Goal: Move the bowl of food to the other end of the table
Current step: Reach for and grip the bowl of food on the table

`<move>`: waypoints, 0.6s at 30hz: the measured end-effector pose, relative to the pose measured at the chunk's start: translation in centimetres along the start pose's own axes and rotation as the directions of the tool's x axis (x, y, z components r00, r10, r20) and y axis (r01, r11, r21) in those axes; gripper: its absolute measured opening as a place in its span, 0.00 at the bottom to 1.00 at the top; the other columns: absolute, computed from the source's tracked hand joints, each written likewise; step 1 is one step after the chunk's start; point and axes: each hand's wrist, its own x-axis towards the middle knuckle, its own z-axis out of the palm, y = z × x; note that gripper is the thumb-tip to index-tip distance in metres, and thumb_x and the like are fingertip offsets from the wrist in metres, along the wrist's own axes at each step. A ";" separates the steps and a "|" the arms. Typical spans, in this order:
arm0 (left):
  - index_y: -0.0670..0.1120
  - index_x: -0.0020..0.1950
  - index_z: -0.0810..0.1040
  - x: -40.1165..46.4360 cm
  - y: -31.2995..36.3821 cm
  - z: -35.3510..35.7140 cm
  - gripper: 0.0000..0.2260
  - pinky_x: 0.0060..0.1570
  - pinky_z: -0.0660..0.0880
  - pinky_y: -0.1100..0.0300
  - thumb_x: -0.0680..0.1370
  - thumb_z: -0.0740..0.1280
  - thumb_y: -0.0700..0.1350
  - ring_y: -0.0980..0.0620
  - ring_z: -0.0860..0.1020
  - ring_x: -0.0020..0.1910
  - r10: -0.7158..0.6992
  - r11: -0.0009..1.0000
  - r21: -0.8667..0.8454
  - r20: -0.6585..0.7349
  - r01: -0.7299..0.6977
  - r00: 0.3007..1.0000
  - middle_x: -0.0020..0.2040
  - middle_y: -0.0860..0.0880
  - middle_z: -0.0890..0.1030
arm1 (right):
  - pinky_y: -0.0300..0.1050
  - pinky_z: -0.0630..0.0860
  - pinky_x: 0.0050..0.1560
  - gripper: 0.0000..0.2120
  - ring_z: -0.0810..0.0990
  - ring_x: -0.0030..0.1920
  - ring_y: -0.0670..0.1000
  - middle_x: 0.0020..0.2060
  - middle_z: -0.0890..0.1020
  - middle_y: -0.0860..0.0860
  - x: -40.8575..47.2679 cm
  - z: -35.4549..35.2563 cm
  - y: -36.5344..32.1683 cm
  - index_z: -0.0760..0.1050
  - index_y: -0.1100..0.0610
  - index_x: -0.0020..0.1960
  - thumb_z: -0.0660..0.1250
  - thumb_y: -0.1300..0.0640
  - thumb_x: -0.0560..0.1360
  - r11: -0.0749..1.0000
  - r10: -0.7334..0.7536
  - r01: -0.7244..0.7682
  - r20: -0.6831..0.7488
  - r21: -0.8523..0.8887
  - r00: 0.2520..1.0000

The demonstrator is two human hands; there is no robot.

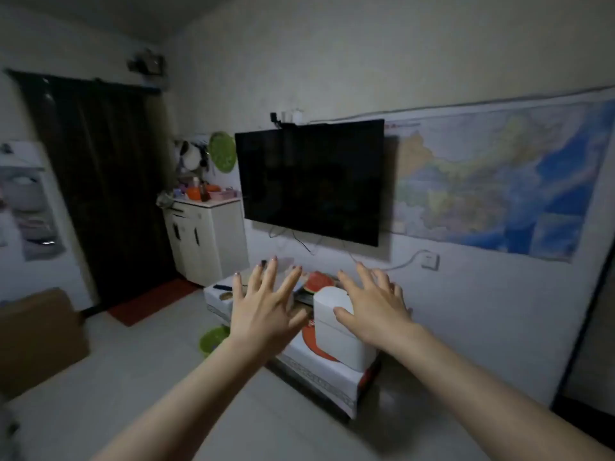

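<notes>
Low counter (336, 377) against the wall under the TV (311, 181). White box (339, 331) on it, watermelon (317, 281) behind that. Bowl of food not clearly visible, mostly hidden by hands. Left hand (263, 307) and right hand (374, 306) raised above the counter, fingers spread wide, holding nothing.

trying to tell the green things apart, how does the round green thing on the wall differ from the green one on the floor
The green disc on the wall hangs flat beside the television, showing its whole round face. The green basket on the floor sits low by the table, partly hidden behind the left hand. Both are bright green; the blur hides finer detail.
</notes>
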 end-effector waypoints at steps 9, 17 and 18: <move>0.61 0.76 0.46 7.0 9.5 8.9 0.31 0.74 0.43 0.40 0.76 0.54 0.64 0.41 0.48 0.77 0.107 0.994 -0.026 0.082 -0.106 0.991 0.80 0.44 0.48 | 0.61 0.58 0.70 0.29 0.55 0.74 0.63 0.77 0.56 0.58 1.7 1.7 13.0 0.55 0.49 0.76 0.59 0.46 0.78 0.982 0.187 -0.187 0.015 -0.024 0.982; 0.59 0.76 0.47 17.8 20.2 19.1 0.30 0.74 0.46 0.39 0.77 0.53 0.63 0.40 0.49 0.77 0.029 0.998 -0.056 0.181 -0.019 0.983 0.79 0.44 0.50 | 0.60 0.63 0.66 0.27 0.62 0.69 0.64 0.72 0.63 0.60 7.4 4.6 29.4 0.57 0.51 0.75 0.59 0.47 0.78 0.968 0.240 -0.226 0.143 -0.106 0.960; 0.59 0.76 0.47 18.9 21.5 20.4 0.30 0.74 0.45 0.40 0.77 0.54 0.63 0.40 0.49 0.77 0.014 0.998 -0.065 0.200 -0.001 0.980 0.79 0.44 0.50 | 0.60 0.63 0.66 0.27 0.62 0.68 0.64 0.72 0.63 0.60 8.3 4.9 31.4 0.58 0.51 0.75 0.59 0.47 0.78 0.969 0.237 -0.220 0.166 -0.112 0.957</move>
